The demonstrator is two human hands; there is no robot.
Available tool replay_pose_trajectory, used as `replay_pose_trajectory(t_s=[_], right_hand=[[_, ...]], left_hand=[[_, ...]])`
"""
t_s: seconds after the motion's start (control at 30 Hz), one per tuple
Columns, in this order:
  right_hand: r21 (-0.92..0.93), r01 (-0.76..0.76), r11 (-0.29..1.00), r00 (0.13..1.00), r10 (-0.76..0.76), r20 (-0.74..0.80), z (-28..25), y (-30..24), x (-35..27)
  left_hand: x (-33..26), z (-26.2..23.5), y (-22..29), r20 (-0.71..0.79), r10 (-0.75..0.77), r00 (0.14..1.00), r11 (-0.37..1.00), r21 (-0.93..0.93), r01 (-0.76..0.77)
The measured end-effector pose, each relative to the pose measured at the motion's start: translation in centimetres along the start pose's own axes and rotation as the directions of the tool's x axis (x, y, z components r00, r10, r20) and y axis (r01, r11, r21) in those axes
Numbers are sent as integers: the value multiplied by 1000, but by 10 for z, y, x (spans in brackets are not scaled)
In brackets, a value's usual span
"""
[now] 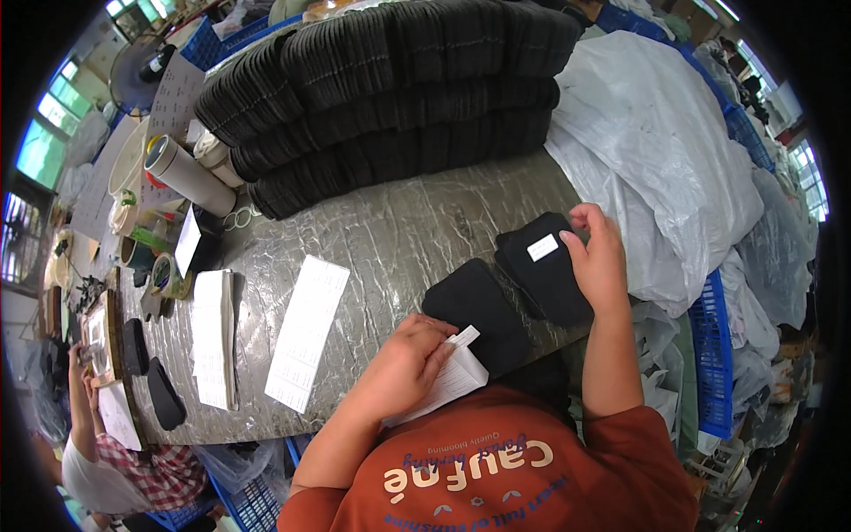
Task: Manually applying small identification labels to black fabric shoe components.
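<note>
My left hand [406, 365] is closed on a strip of white labels [456, 383] near the table's front edge, with one small label sticking up at its fingertips. A black folded fabric piece [479, 315] lies just beyond it. To the right, my right hand [598, 257] rests at the edge of a small pile of black fabric pieces [558, 284], its thumb and forefinger apart. On the top piece sits a small white label [542, 247], close to my right thumb.
Tall rows of black folded fabric [381, 89] stand at the back. Left are a label sheet [307, 332], a paper stack [213, 341] and a white tumbler [191, 176]. White plastic sheeting [651, 151] covers the right side, above a blue crate [711, 355]. Another person [133, 470] works at far left.
</note>
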State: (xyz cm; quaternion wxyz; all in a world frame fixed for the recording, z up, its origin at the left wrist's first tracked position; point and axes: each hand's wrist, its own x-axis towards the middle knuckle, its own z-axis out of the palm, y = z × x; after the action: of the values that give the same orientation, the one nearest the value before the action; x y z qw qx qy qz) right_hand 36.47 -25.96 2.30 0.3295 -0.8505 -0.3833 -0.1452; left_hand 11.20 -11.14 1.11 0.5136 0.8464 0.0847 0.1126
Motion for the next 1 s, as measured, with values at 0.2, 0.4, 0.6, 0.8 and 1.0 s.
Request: replay_pose_trajectory(t_s=[0.2, 0.4, 0.6, 0.8, 1.0], right_hand=[[609, -543, 578, 735, -25, 678, 14, -51, -50], [766, -297, 570, 884, -140, 447, 21, -69, -57], [625, -472, 621, 820, 49, 571, 41, -60, -42], [533, -422, 734, 836, 87, 542, 60, -56, -53], [448, -395, 802, 812, 77, 578, 61, -60, -52]], left_hand=[[3, 7, 1, -102, -20, 995, 999, -29, 17], [-3, -5, 6, -105, -553, 826, 831, 2, 557], [-8, 0, 3, -55, 88, 995, 959, 275, -69], [-10, 8, -3, 33, 103, 994, 894, 435, -107], [-9, 8, -3, 34, 98, 995, 897, 430, -103]])
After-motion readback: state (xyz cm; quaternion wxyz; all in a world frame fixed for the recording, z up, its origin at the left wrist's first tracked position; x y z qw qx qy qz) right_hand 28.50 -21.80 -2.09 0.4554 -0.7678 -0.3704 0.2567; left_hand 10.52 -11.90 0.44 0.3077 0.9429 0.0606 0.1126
